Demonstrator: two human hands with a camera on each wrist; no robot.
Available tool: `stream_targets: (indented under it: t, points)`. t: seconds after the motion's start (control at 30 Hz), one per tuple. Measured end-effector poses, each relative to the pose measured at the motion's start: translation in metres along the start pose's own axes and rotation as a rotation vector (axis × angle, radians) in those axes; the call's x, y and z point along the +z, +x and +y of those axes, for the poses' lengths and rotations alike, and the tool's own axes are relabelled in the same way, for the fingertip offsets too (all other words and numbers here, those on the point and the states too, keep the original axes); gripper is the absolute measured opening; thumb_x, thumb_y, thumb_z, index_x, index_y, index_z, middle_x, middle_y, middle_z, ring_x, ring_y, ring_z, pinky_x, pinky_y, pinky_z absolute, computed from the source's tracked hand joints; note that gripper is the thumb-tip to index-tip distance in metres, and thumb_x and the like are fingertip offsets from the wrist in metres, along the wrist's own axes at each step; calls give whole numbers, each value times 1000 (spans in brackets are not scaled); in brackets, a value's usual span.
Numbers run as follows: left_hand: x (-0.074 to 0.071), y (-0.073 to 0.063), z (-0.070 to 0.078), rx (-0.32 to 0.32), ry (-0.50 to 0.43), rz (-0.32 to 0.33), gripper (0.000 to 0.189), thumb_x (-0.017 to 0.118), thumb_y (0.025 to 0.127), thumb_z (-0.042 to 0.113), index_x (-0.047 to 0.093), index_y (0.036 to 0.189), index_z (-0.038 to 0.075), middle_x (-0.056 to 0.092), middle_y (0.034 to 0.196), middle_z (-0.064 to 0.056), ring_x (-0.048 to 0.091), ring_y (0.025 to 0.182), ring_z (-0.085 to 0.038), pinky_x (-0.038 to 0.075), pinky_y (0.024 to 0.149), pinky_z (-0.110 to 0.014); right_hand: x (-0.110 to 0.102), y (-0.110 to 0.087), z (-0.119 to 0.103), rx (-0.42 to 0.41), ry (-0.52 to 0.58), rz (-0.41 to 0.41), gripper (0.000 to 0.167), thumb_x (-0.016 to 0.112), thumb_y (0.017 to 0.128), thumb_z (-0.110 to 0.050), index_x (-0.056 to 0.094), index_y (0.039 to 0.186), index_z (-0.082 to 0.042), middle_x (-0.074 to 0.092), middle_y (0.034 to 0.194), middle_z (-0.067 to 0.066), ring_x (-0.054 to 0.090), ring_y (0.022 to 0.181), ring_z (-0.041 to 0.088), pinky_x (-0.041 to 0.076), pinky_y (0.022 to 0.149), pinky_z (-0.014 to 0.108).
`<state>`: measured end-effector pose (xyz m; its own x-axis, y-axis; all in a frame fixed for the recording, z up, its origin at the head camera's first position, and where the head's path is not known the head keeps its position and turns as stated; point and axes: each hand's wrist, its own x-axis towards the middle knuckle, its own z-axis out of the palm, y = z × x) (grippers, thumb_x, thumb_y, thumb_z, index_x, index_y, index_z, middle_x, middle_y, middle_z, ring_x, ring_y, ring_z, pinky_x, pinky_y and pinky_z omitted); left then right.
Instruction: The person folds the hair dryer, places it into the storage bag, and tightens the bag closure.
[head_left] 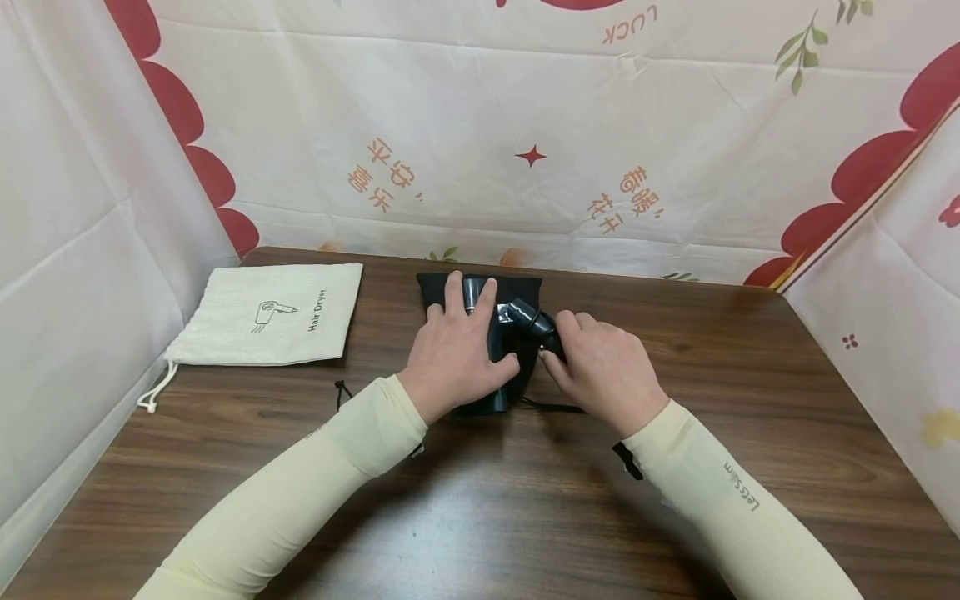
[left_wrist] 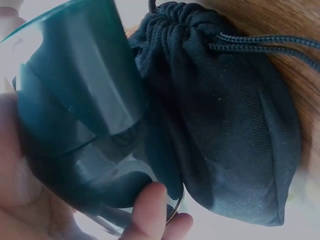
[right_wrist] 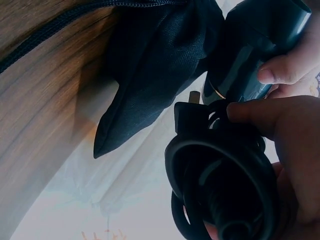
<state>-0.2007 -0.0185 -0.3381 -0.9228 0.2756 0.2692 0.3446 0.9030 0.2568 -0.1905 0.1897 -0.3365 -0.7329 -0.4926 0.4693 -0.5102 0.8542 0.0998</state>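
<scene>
Left of the black pouch (left_wrist: 235, 125), a cream bag (head_left: 273, 315) sits on the wood-grain table (head_left: 450, 508), white printed cloth (head_left: 465, 100) hanging behind! Over the pouch, the left hand (head_left: 459, 357) grips the dark dryer (left_wrist: 85, 90), fingers spread, masking much of it. Right of the pouch, the right hand (head_left: 611, 365) pinches coiled cable (right_wrist: 225, 144), its fingertips hidden from above.

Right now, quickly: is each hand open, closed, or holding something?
Left hand: closed, gripping the dark hair dryer.
Right hand: closed, holding the coiled black cord.
</scene>
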Motion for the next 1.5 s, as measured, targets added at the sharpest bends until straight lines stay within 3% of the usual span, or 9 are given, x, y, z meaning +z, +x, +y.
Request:
stream_targets:
  t: [0.43,0.67,1.07,1.3,1.5]
  points:
    - [-1,1,-2,1,1,-25,91,64,83,54,28,158,17,17,154,-26,51,85,-32,51,54,-34,-1,0,2,23,23,-23,30,75,86,-25,54,89,-5,47,65,3,43,47,16,36,42,32]
    - [-2,0,-1,4,-9,-32,90,65,83,53,29,158,19,18,153,-24,51,87,-32,53,57,-36,-4,-1,3,68,34,-88,33,75,86,-31,52,90,-6,47,63,2,43,45,16,35,41,32]
    - [0,-1,-3,48,17,0,91,66,82,52,30,157,18,19,152,-26,50,82,-32,51,65,-38,-5,-2,2,56,48,-119,30,73,85,-28,54,89,-6,46,59,0,43,44,15,36,40,31]
    - [2,-2,-1,47,10,10,90,67,82,50,29,158,19,17,154,-26,48,95,-38,53,57,-34,-5,-4,3,64,67,-139,28,72,87,-28,55,90,-6,48,61,0,44,45,15,38,41,31]
    - [2,-2,-1,63,39,29,89,67,81,51,34,155,15,21,152,-28,41,121,-47,58,67,-40,-4,-4,2,64,71,-148,27,71,87,-27,55,90,-5,48,61,0,44,45,15,37,42,30]
